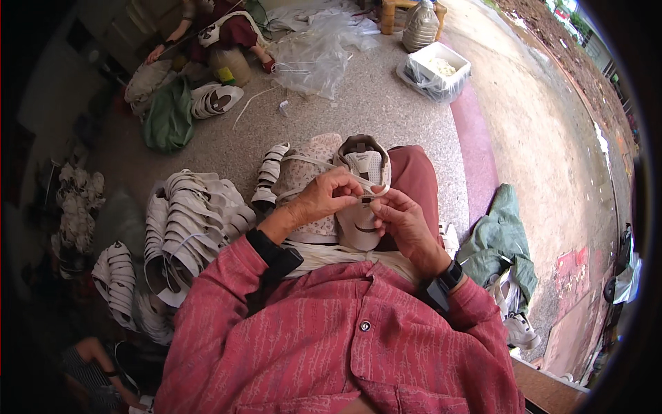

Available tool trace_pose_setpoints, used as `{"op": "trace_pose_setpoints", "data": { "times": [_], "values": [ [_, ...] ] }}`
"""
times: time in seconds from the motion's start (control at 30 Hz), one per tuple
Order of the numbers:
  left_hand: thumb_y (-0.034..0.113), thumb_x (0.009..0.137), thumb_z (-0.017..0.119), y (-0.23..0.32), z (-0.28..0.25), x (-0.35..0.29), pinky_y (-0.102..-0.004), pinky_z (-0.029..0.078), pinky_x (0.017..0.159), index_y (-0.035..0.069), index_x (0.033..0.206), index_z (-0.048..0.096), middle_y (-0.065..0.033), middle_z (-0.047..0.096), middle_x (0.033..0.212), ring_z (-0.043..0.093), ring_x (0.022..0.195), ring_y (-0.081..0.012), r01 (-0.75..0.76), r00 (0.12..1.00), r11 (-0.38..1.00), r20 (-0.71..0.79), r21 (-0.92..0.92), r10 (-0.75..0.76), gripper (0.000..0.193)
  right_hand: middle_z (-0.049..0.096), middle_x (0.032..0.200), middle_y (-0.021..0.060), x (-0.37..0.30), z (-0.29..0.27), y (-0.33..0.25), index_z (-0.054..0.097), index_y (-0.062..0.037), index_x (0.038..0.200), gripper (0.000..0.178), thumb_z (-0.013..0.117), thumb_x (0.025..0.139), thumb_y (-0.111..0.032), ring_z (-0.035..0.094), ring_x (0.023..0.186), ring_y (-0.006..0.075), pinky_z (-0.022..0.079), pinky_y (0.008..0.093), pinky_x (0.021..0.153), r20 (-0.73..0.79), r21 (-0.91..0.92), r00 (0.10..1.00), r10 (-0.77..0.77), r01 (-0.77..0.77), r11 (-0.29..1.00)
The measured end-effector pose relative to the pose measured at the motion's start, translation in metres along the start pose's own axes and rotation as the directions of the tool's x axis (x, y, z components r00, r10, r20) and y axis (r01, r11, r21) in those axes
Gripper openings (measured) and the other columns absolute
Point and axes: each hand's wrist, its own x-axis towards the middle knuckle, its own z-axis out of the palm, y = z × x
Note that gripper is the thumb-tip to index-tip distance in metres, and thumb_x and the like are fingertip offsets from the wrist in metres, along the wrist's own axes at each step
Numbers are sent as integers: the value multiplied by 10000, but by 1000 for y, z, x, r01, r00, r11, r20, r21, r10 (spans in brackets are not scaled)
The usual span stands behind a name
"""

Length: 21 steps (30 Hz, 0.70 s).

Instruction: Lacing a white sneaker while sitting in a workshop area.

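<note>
In the head view, a person's left hand (331,194) and right hand (405,219) pinch a pale flat shoelace (318,162) between thumbs and fingertips above a white-and-brown sneaker upper (354,226), which lies on the lap with its toe toward the body, between floral cloth (303,224) and a reddish-brown trouser leg (417,181). The lace could twist or slip if either pinch loosens, and its slack run across the cloth might snag; neither palm grips the upper, so a hard tug could shift it.
</note>
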Motion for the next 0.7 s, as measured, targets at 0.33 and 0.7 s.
{"op": "trace_pose_setpoints", "data": {
  "times": [0.33, 0.7],
  "values": [
    [140, 870, 694, -6, 11, 0, -238, 391, 737, 38, 878, 656, 15, 484, 864, 483, 827, -89, 118, 992, 988, -42, -99, -122, 109, 611, 809, -12, 11, -9, 9, 630, -35, 1073, 202, 614, 941, -187, 565, 593, 81, 461, 209, 512, 0, 117, 998, -65, 65, 991],
    [149, 786, 718, 26, -3, 16, -378, 435, 845, 49, 943, 637, -96, 586, 949, 547, 959, -288, -98, 955, 828, -184, 552, 235, 203, 606, 904, 78, 9, -25, -8, 585, -47, 1103, 219, 603, 885, -69, 623, 710, 216, 500, 334, 626, 153, -717, 770, -619, 517, 466]
  ]
}}
